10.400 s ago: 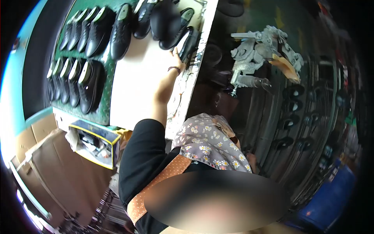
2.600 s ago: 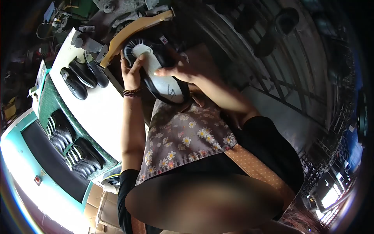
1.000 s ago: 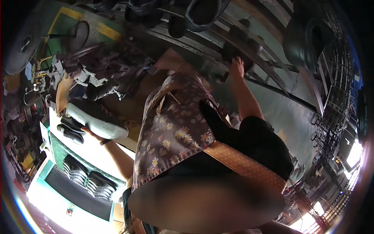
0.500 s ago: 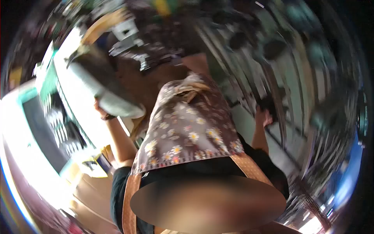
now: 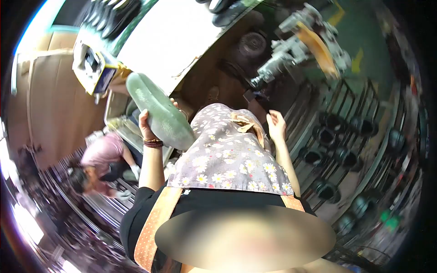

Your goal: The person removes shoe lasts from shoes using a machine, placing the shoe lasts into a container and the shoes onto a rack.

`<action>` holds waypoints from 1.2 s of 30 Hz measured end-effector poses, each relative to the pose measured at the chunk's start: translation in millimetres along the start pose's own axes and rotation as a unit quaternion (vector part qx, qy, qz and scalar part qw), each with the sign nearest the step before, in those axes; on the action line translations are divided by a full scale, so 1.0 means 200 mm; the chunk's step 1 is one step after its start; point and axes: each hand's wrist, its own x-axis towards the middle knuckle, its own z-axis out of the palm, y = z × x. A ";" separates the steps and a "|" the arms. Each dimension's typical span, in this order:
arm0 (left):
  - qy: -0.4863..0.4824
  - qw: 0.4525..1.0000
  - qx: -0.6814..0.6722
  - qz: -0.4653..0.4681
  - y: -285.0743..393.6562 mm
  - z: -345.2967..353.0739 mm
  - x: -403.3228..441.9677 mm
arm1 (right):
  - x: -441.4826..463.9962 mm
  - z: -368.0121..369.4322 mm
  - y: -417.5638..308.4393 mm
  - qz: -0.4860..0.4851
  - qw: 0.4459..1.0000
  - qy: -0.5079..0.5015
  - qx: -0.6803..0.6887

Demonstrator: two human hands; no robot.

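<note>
My left hand (image 5: 146, 128) grips a long green shoe-shaped piece (image 5: 157, 107) and holds it out at the left of my apron (image 5: 227, 154). The piece has rounded ends and a lengthwise ridge. My thumb lies on its near side, and some fingertips show past its far edge. Whether it is a last or a sole I cannot tell. At the right of the apron, my right hand (image 5: 276, 123) hangs in the air, holding nothing, its fingers loosely bent and somewhat apart. Nearest to it is the rack (image 5: 298, 116) beyond.
A white tabletop (image 5: 159, 38) carries dark shoes (image 5: 230, 16) and a yellow-edged box (image 5: 98, 68). A grey machine (image 5: 291, 50) stands ahead. Several dark, hollow boot-like pieces (image 5: 325, 189) hang on the right rack. A person in pink (image 5: 107, 152) bends down at the left.
My view has swung round, so the table and machine sit elsewhere in the picture. The held piece now shows its green face. My right hand has come away from the rack.
</note>
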 end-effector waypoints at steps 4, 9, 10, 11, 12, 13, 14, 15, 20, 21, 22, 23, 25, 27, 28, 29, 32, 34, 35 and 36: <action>0.194 0.970 -0.144 0.040 -0.05 -0.55 -0.14 | 0.47 0.23 -0.47 -0.094 0.984 -0.129 0.075; 0.365 0.918 -0.150 0.051 -0.19 -0.96 -0.26 | 0.92 0.42 -0.97 0.063 0.956 -0.203 0.201; 0.392 0.906 -0.154 0.047 -0.20 -0.97 -0.26 | 1.02 0.46 -1.00 0.087 0.956 -0.193 0.202; 0.455 0.882 -0.121 0.026 -0.13 -0.84 -0.31 | 1.04 0.43 -1.06 0.117 0.962 -0.158 0.190; 0.484 0.864 -0.139 0.022 -0.16 -0.91 -0.28 | 1.18 0.48 -1.04 0.136 0.962 -0.146 0.188; 0.517 0.841 -0.152 0.054 -0.23 -1.10 -0.26 | 1.30 0.53 -1.04 0.147 0.969 -0.127 0.152; 0.537 0.830 -0.137 0.063 -0.27 -1.37 -0.29 | 1.43 0.60 -1.05 0.160 0.975 -0.108 0.114; 0.580 0.814 -0.026 -0.002 -0.39 -2.06 -0.41 | 1.54 0.65 -1.05 0.162 0.979 -0.087 0.087; 0.624 0.771 -0.011 0.128 -0.05 -1.44 -0.44 | 1.92 0.77 -0.97 0.224 0.973 0.034 0.051; 0.626 0.765 -0.006 0.149 -0.02 -1.35 -0.43 | 1.98 0.82 -0.96 0.220 0.973 0.033 0.059; 0.628 0.760 0.000 0.171 0.00 -1.26 -0.42 | 2.02 0.87 -0.96 0.216 0.973 0.033 0.070; 0.618 0.769 0.011 0.161 0.01 -1.21 -0.42 | 2.03 0.92 -1.01 0.207 0.975 0.040 0.069; 0.612 0.780 0.029 0.124 0.00 -1.11 -0.44 | 2.08 0.91 -1.02 0.224 0.971 0.088 -0.006; 0.600 0.793 0.048 0.101 -0.07 -1.11 -0.44 | 2.15 0.91 -1.01 0.217 0.970 0.086 -0.072; 0.593 0.798 0.059 0.090 -0.08 -1.11 -0.43 | 2.12 0.91 -1.04 0.183 0.976 0.091 -0.070; 0.583 0.804 0.076 0.084 -0.09 -1.09 -0.40 | 2.08 0.88 -1.06 0.166 0.981 0.076 -0.060; 0.538 0.836 0.087 0.068 -0.03 -0.94 -0.29 | 2.00 0.69 -1.14 0.150 0.988 0.022 -0.016; 0.482 0.865 0.127 0.064 0.03 -0.82 -0.13 | 1.94 0.54 -1.19 0.170 0.974 -0.070 0.132; 0.438 0.884 0.151 0.061 0.07 -0.76 -0.03 | 1.89 0.46 -1.22 0.172 0.953 -0.125 0.217; 0.391 0.902 0.175 0.054 0.11 -0.70 0.07 | 1.80 0.38 -1.28 0.185 0.932 -0.154 0.269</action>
